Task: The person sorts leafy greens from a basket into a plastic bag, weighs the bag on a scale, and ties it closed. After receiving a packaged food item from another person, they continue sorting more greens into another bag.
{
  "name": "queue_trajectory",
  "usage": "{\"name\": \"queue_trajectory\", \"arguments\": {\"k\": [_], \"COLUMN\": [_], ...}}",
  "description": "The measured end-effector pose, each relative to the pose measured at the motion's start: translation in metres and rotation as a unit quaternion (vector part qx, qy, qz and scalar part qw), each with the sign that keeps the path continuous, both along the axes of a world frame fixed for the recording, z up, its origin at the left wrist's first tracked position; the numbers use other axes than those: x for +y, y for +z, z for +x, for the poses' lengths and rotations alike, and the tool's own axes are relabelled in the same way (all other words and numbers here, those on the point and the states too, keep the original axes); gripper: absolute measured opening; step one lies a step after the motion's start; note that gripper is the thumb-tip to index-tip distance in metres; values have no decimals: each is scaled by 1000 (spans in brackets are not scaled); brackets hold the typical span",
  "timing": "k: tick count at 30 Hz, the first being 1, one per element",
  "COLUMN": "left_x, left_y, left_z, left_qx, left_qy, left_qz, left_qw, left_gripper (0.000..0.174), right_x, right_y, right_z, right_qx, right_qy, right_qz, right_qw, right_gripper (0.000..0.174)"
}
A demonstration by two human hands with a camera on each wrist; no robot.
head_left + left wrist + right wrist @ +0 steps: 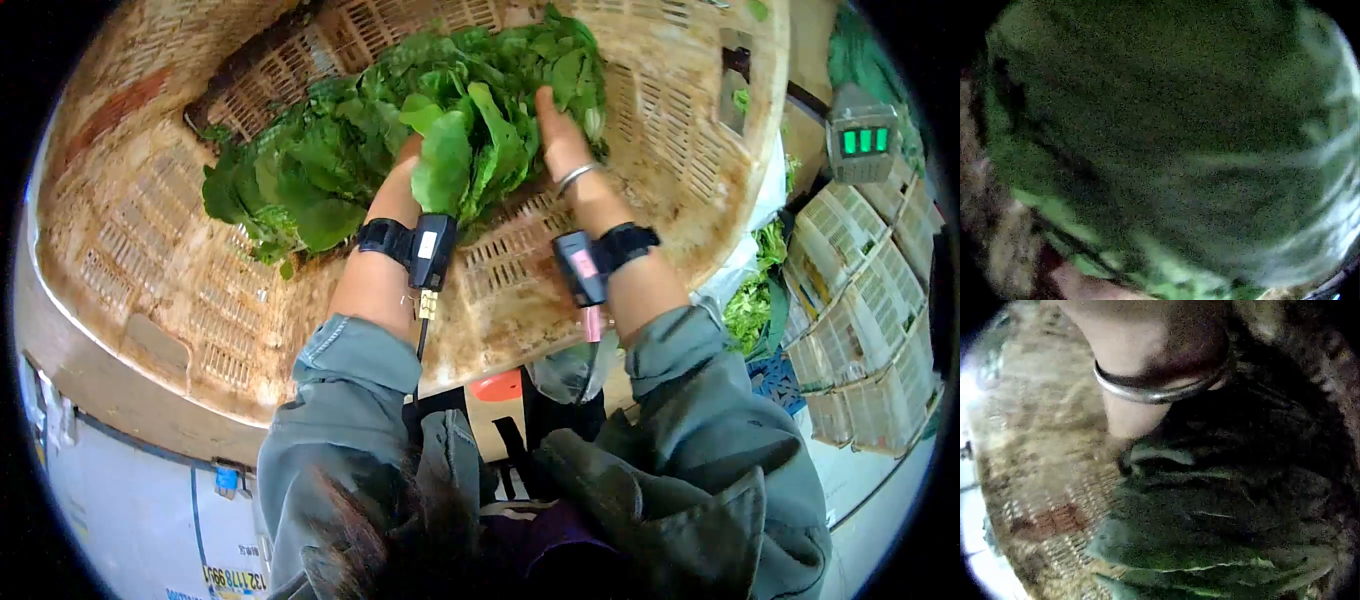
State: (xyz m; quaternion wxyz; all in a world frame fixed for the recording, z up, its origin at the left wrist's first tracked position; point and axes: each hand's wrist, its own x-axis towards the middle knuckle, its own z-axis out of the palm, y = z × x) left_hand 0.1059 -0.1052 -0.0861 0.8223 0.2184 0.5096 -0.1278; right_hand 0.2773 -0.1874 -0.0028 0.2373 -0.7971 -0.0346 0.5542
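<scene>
A long heap of leafy greens (330, 160) lies in a stained, slatted plastic basket (700, 160). Leaves cover most of the left hand (408, 152), which reaches into the heap's near side; its fingers are hidden. On the heap's right side is the right hand (562, 135), thumb raised along the leaves, other fingers buried. A broad leaf (1166, 125) fills the left wrist view, dark and blurred. In the right wrist view, the hand (1138, 415) below a metal bangle (1147, 395) goes in among dark leaves (1210, 519).
The basket's near rim (480, 365) runs in front of the person's body. To the right stand a scale display (865, 140), stacked crates (850, 310) and more greens (748, 310). A white surface with printed digits (130, 510) is at the lower left.
</scene>
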Motion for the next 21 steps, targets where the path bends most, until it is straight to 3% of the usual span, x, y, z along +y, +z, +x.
{"name": "queue_trajectory", "arguments": {"k": [1,3,4,5,6,7,8,9,10,11,12,14,15,16,18,20,21], "left_x": [0,-2,0,1,1,23,29,17,3,-2,-15,-52,-21,-22,-4,7,11], "left_y": [-13,-29,-36,-37,-38,46,44,29,14,31,3,-78,-10,-11,5,36,66], "left_z": [3,3,7,9,11,42,47,41,36,41,35,5,31,22,13,25,36], "left_qx": [-8,-16,-19,7,34,105,111,124,133,142,138,60,172,89,34,57,59], "left_qy": [-18,-45,-46,-120,-192,-244,-320,-308,-296,-196,-197,-131,41,79,77,81,59], "left_qz": [9,16,18,28,38,51,88,162,235,187,185,216,-43,6,-36,-32,24], "left_qw": [1000,999,999,992,980,963,937,929,916,952,953,966,983,993,996,995,996], "left_gripper": [56,64,64,71,78,85,84,82,81,76,76,66,63,61,61,59,58], "right_x": [2,2,2,-12,-25,-31,-38,-70,-97,-43,-40,-39,-31,-24,-17,-9,-5], "right_y": [1,0,-2,-4,-1,-8,-21,-53,-78,-36,-36,-42,-39,-38,-31,-9,13], "right_z": [-1,-8,-9,-2,3,5,7,3,2,-3,-22,-43,-48,-49,-52,-50,-46], "right_qx": [-7,-42,-57,128,145,65,-16,-44,-70,3,-6,2,22,38,67,82,86], "right_qy": [-2,-299,-440,-523,-586,-621,-642,-406,-139,52,28,-146,-223,-272,-341,-355,-300], "right_qz": [2,32,49,241,190,76,-39,-117,-188,-340,-303,-192,-146,-110,-54,-13,12], "right_qw": [1000,953,895,808,774,778,766,905,970,939,953,970,964,955,936,931,950], "right_gripper": [103,93,89,86,77,75,74,74,74,72,71,70,69,69,68,68,65]}}
